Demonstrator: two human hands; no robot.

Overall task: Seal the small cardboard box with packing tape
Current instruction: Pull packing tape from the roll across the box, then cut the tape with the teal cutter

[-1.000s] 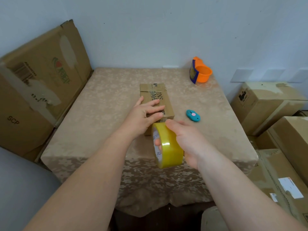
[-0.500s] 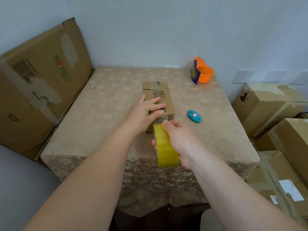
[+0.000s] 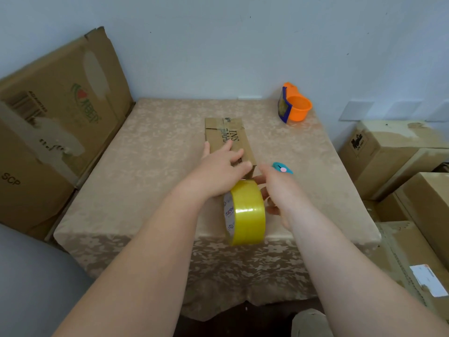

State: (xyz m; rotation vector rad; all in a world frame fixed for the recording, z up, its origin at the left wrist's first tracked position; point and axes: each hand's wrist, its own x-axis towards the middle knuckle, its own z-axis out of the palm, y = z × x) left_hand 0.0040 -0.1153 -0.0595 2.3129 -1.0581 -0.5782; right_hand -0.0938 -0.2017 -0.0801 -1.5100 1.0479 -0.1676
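Since a moment ago the yellow tape roll [image 3: 245, 211] is hanging lower — the right hand [image 3: 279, 193] is gripping it just below the small cardboard box [image 3: 228, 139], which the left hand [image 3: 220, 173] is pressing flat-fingered (blue cutter [image 3: 282, 168] beside the right hand).

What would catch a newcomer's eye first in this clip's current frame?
The shiny yellow tape roll stands out most, held by the right hand at the near end of the small cardboard box in the middle of the table. The left hand lies flat on the box's top. Next come the bright orange tape dispenser at the far right corner and the small teal cutter right of the box.
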